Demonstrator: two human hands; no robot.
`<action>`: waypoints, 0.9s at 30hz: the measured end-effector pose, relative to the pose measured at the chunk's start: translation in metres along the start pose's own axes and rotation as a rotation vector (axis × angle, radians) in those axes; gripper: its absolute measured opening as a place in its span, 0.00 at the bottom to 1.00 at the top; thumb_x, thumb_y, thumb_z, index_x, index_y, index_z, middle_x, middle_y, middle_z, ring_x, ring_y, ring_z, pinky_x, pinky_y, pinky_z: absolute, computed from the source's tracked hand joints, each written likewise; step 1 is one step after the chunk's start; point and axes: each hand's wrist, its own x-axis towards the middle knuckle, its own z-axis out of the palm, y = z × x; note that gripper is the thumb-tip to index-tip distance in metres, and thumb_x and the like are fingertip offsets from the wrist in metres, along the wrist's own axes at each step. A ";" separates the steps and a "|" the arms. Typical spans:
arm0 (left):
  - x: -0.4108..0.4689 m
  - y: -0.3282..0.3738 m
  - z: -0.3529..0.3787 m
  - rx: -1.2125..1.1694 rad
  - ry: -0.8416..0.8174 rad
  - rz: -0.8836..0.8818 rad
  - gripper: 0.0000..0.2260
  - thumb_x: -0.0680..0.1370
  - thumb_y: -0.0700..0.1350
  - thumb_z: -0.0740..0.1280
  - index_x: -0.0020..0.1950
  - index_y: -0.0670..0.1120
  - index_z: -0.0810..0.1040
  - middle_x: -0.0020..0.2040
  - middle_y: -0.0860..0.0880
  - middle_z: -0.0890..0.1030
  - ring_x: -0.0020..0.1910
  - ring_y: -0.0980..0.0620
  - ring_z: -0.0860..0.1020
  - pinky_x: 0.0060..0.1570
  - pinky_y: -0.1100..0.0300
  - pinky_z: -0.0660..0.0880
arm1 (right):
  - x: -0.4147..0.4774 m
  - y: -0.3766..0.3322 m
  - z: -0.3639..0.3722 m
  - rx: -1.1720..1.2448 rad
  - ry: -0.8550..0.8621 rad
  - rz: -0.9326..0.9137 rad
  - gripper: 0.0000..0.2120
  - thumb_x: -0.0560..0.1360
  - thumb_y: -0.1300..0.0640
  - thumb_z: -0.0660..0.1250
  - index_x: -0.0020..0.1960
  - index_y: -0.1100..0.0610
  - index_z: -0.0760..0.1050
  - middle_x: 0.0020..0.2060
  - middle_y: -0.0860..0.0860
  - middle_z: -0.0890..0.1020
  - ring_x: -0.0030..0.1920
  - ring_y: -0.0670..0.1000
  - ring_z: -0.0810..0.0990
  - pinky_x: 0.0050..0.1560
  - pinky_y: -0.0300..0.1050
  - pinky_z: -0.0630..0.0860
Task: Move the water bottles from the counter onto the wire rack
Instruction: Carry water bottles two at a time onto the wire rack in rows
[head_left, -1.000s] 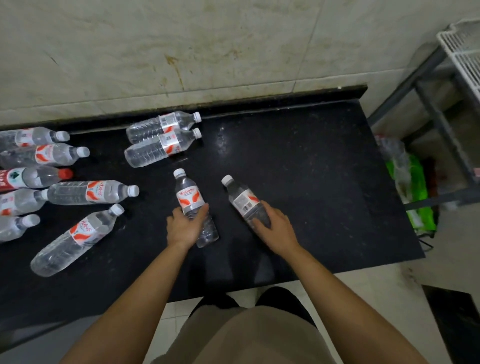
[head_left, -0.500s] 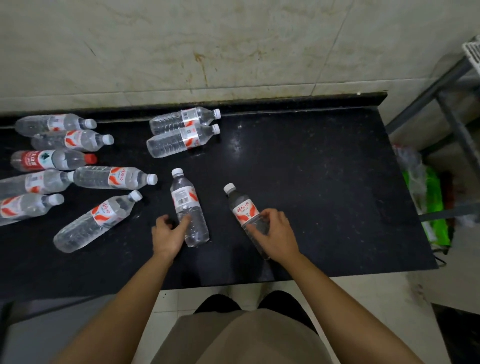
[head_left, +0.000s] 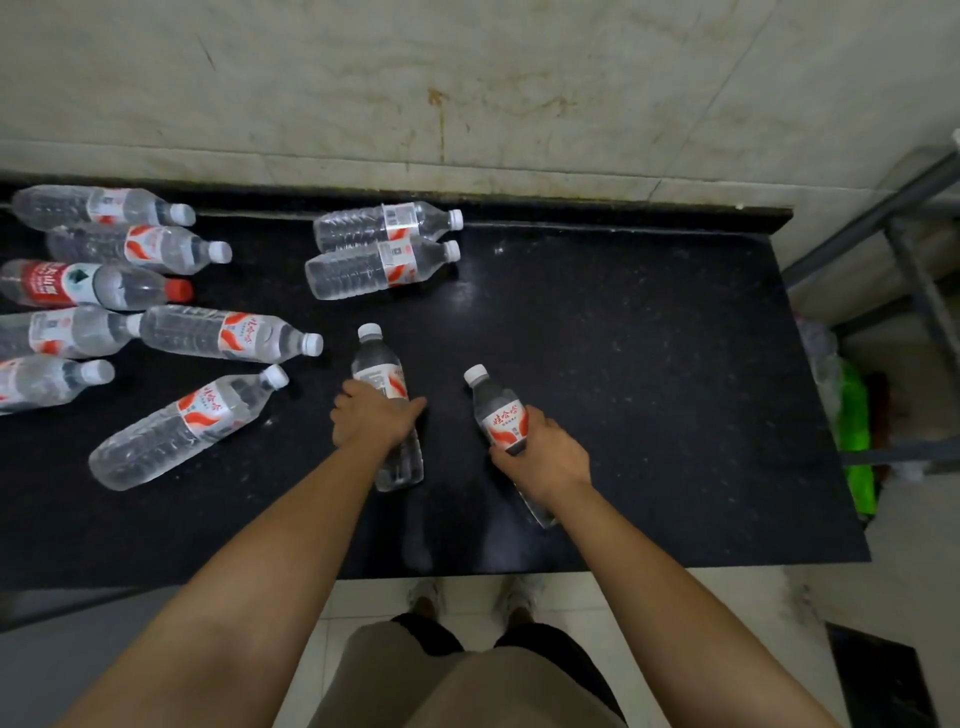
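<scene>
- Wall (head_left: 467, 78): pale, stained tile, running along the far side of the scene.
- Counter (head_left: 649, 364): black speckled stone with a raised lip at the far edge. Its right half is bare, and all the bottles lie on the left and centre.
- Rack frame (head_left: 914, 270): grey metal posts and bars at the right edge, just beyond the counter's end. No bottle is seen on it.
- Green bag (head_left: 854, 415): on the floor between the counter's end and the rack frame.
- Left group of bottles (head_left: 140, 249): six clear bottles lying on their sides at the far left, caps pointing right. One of them is the red-capped bottle (head_left: 78, 286).
- Slanted bottle (head_left: 182, 426): lies nearer than the group, its cap pointing far and right.
- Far pair of bottles (head_left: 374, 267): two side by side at the centre, by the far lip, caps to the right.
- Left hand (head_left: 374, 418): fingers and thumb curled over the middle of the left-hand bottle (head_left: 376, 364), which lies at the near centre with its cap pointing away.
- Right hand (head_left: 545, 457): wrapped round the lower body of the right-hand bottle (head_left: 498, 415), just to the right, cap pointing far and left. Whether this bottle is clear of the counter cannot be told.
</scene>
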 end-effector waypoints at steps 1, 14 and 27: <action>0.001 -0.003 -0.003 0.000 -0.008 0.000 0.46 0.69 0.63 0.74 0.75 0.40 0.57 0.71 0.39 0.70 0.68 0.38 0.72 0.62 0.45 0.72 | -0.001 -0.002 -0.002 -0.012 0.002 0.002 0.30 0.73 0.40 0.70 0.68 0.54 0.68 0.58 0.53 0.80 0.57 0.56 0.81 0.55 0.50 0.76; -0.039 0.037 -0.049 -0.194 -0.007 0.496 0.26 0.67 0.56 0.79 0.57 0.47 0.74 0.53 0.49 0.82 0.52 0.47 0.81 0.50 0.53 0.76 | -0.033 0.022 -0.090 0.485 0.442 0.135 0.25 0.69 0.42 0.75 0.62 0.49 0.76 0.50 0.47 0.84 0.53 0.53 0.83 0.51 0.46 0.77; -0.242 0.197 -0.031 -0.707 -0.321 1.049 0.27 0.63 0.63 0.77 0.56 0.53 0.79 0.51 0.54 0.85 0.50 0.56 0.84 0.56 0.47 0.81 | -0.159 0.092 -0.236 0.781 1.072 -0.019 0.25 0.68 0.48 0.80 0.63 0.43 0.76 0.48 0.34 0.83 0.51 0.33 0.81 0.59 0.42 0.79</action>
